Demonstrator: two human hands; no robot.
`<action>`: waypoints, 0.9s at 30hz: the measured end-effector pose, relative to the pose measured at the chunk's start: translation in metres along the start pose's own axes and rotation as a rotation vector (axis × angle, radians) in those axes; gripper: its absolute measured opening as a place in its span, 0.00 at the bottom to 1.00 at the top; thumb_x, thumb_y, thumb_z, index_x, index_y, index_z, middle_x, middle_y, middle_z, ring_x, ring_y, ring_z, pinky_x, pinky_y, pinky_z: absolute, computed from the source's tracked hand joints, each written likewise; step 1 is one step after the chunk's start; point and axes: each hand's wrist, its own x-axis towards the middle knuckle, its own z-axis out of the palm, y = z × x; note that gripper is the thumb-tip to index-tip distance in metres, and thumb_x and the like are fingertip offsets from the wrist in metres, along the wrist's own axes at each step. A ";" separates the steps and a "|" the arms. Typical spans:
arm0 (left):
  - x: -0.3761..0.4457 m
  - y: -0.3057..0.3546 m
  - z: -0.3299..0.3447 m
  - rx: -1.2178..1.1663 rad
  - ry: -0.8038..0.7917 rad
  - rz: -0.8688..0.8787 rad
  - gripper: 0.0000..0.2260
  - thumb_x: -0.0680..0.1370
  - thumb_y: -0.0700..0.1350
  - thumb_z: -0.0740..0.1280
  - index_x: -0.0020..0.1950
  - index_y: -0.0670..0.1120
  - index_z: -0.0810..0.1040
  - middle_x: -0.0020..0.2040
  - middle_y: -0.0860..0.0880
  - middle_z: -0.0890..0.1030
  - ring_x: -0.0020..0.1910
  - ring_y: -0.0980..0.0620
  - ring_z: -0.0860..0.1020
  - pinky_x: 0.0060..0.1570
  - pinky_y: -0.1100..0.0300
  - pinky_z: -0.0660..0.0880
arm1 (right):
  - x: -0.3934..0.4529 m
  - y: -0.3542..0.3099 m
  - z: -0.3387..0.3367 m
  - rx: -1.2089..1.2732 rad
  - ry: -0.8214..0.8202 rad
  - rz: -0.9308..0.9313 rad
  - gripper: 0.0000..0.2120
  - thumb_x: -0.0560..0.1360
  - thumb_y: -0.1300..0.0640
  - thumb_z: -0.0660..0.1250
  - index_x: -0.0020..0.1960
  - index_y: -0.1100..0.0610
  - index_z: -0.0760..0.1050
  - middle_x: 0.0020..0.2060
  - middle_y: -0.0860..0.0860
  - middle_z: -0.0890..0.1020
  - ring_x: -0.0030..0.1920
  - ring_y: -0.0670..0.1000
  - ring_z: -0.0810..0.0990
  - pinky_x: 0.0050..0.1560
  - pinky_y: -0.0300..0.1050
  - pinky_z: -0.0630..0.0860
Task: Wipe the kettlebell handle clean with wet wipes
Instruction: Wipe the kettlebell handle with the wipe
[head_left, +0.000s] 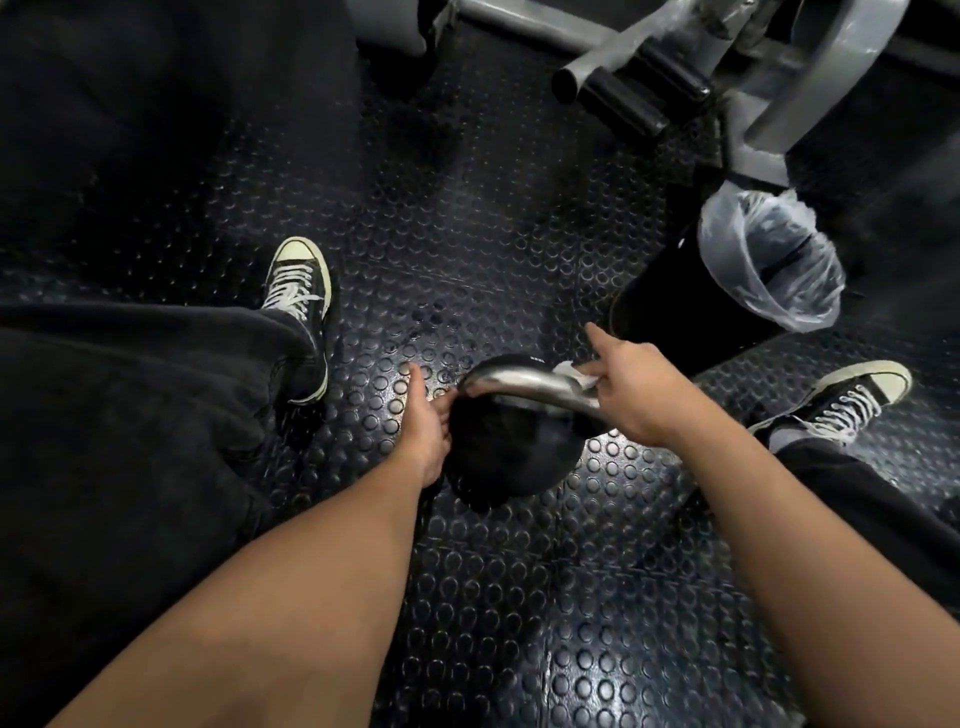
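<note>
Two hands on kettlebell (511, 457), which sits on studded rubber floor (519, 597) between person's feet. Left hand (428, 415) braces side of black body, fingers straight, thumb up. Right hand (636, 387) pinches white wet wipe (571, 373) against right end of steel handle (524, 383), index finger extended. Judgement: bell heavy, rigid, unlikely to shift; polished handle slick once wet. Wipe thin, limp — best wrapped round bar, body steadied by left palm. Lined bin (769, 260) beyond right hand.

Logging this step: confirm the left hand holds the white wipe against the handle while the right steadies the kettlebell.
Swapped. In the head view the right hand presses the white wipe on the handle; the left hand steadies the kettlebell.
</note>
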 end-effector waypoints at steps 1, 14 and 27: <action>0.001 0.000 0.000 0.005 -0.003 -0.001 0.46 0.74 0.76 0.44 0.74 0.43 0.72 0.70 0.40 0.76 0.71 0.43 0.72 0.73 0.45 0.65 | -0.004 0.005 0.002 -0.009 0.020 0.006 0.35 0.76 0.66 0.60 0.80 0.60 0.52 0.62 0.50 0.82 0.62 0.57 0.78 0.60 0.50 0.76; 0.004 -0.001 -0.003 0.029 -0.011 0.023 0.44 0.76 0.75 0.45 0.74 0.42 0.71 0.69 0.40 0.76 0.71 0.44 0.72 0.69 0.49 0.67 | -0.014 0.024 0.017 0.049 0.109 0.102 0.41 0.76 0.69 0.61 0.81 0.45 0.48 0.63 0.50 0.81 0.42 0.50 0.80 0.45 0.47 0.81; -0.001 -0.005 -0.001 0.066 -0.012 0.052 0.42 0.78 0.73 0.43 0.71 0.41 0.74 0.61 0.42 0.81 0.63 0.46 0.76 0.65 0.51 0.69 | -0.027 0.018 0.049 0.050 0.167 -0.037 0.50 0.71 0.74 0.58 0.80 0.44 0.34 0.73 0.47 0.71 0.46 0.54 0.82 0.45 0.49 0.79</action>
